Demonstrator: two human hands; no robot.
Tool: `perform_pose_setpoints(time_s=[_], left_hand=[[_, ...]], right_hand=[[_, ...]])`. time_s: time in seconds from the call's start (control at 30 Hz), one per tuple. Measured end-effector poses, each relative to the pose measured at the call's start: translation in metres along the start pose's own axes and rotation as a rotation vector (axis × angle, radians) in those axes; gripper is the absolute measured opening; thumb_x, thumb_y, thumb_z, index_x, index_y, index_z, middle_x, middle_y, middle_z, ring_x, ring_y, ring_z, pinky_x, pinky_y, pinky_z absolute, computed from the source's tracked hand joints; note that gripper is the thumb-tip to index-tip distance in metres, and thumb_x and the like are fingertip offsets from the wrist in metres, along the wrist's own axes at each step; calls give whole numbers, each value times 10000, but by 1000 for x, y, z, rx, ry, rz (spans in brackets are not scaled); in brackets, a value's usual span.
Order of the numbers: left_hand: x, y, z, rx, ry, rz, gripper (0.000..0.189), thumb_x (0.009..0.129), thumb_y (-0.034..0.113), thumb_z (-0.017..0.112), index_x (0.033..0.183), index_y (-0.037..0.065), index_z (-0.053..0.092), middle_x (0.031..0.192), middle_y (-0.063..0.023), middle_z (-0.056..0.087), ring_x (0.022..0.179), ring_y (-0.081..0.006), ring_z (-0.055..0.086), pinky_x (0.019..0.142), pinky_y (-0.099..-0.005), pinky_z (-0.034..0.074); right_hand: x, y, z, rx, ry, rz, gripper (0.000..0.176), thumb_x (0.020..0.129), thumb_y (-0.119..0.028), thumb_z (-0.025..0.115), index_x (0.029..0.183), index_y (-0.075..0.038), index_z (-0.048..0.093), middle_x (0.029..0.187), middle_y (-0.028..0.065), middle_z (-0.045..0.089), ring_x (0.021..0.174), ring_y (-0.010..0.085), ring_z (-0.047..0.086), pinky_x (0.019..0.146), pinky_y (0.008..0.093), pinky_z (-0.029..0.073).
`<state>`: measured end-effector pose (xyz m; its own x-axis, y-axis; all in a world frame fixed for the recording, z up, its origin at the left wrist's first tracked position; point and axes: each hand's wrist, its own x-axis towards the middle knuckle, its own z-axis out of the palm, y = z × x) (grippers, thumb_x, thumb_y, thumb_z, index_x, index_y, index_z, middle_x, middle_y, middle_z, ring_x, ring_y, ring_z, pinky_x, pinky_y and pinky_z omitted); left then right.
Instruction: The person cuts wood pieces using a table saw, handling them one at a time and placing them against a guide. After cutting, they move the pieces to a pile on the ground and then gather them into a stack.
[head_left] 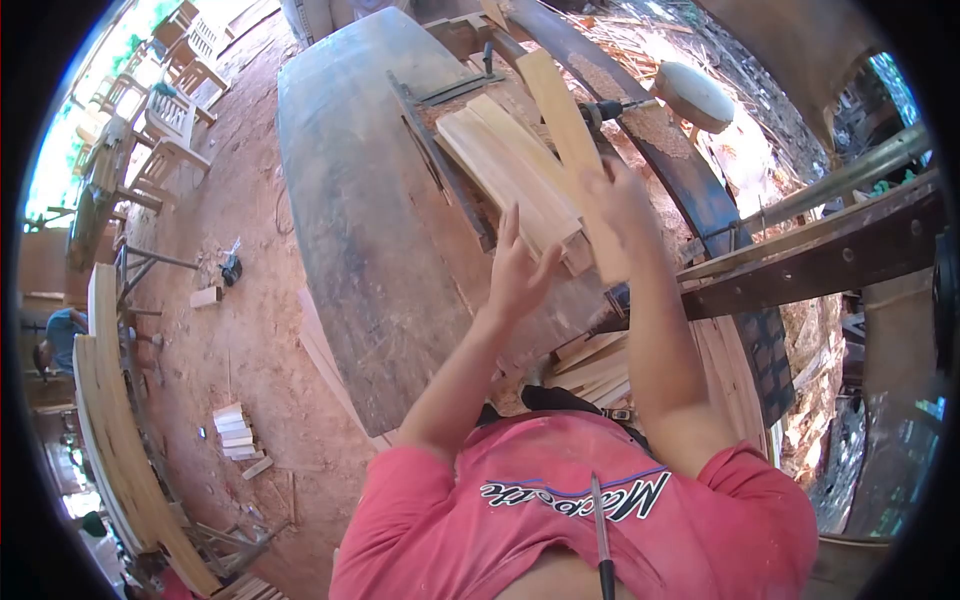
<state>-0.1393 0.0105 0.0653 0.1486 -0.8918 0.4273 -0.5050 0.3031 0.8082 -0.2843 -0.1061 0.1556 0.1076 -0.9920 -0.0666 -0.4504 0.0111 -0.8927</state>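
Observation:
My right hand (622, 200) is closed on a light wooden slat (560, 115), gripping it near its lower end. The slat slants away from me, alongside a stack of pale wooden slats (515, 165) on the metal worktable (350, 190). My left hand (520, 268) is open, fingers spread, at the left side of the stack's near end. Just beyond the held slat, a dark drill chuck (598, 113) points across the table. A flat metal bar (440, 165) runs along the left of the stack.
A rounded white object (695, 97) sits behind the chuck. Thick timbers (120, 430) lie at the left, near a person in blue (62, 330). Small wood pieces (236, 432) rest on the dirt floor (240, 300). Wooden chairs (175, 130) stand at the back left. A heavy beam (820, 275) crosses at the right.

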Motion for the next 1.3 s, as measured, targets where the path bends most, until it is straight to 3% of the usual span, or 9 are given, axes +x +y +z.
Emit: perform_pose_setpoints(time_s=[0.1,0.17,0.3,0.47,0.77,0.93,1.0,1.1,1.3], left_hand=[[-43,10,1,-527,88,-238,565,935,240,641,1358,-87,460,1486,-276,368,1414,-361,329,1131,-441,291],[-55,30,-14,-842,67,-472,506,943,204,639,1338,-64,471,1353,-224,534,1257,-265,525,1022,-367,424],[-70,52,-42,-601,22,-543,262,958,147,620,1127,-36,541,1210,-164,616,1061,-212,639,925,-349,514],[-104,43,-75,-608,369,-674,262,953,204,627,1046,-31,557,995,-113,682,844,-178,678,703,-303,562],[-149,17,-131,-484,489,-786,218,947,220,643,946,5,606,811,-14,630,698,-71,588,592,-240,472],[-153,0,-154,-642,476,-704,255,945,239,645,990,-9,607,882,-35,647,752,-90,611,646,-267,496],[-150,8,-163,-583,414,-689,274,938,246,654,989,-19,604,892,-53,650,769,-108,620,653,-285,504],[-131,18,-172,-280,283,-677,338,916,275,673,1009,-42,600,887,-101,666,779,-157,641,662,-309,510],[-107,4,-146,-17,119,-731,513,897,385,659,977,-118,607,866,-180,648,797,-217,652,672,-351,517]], right_hand=[[-78,-25,-7,268,-126,66,342,905,-222,595,1132,33,622,924,143,672,831,196,634,758,309,499],[-107,36,29,408,-138,-35,358,975,-247,533,1179,39,602,1052,152,650,940,195,606,825,315,475],[-128,81,51,462,-329,-259,390,1017,-266,478,1271,15,571,1250,176,575,1159,259,524,969,389,410],[-91,122,80,78,435,-34,723,981,-382,519,1452,120,295,1481,344,317,1413,438,273,1172,469,194],[-33,115,129,-65,615,172,865,957,-504,463,1435,180,238,1471,416,248,1419,474,243,1175,460,208],[18,114,136,-201,505,184,769,951,-499,488,1352,150,392,1354,354,429,1245,446,474,1043,488,366],[52,169,145,335,434,-164,648,957,-469,476,1250,109,497,1295,288,496,1127,361,563,961,474,425],[-53,56,93,281,195,-220,499,990,-375,462,1261,43,499,1197,142,546,1108,257,529,970,390,413],[-200,3,110,115,-748,-308,567,770,-119,697,1294,17,527,1080,127,637,1036,229,600,919,355,470]])
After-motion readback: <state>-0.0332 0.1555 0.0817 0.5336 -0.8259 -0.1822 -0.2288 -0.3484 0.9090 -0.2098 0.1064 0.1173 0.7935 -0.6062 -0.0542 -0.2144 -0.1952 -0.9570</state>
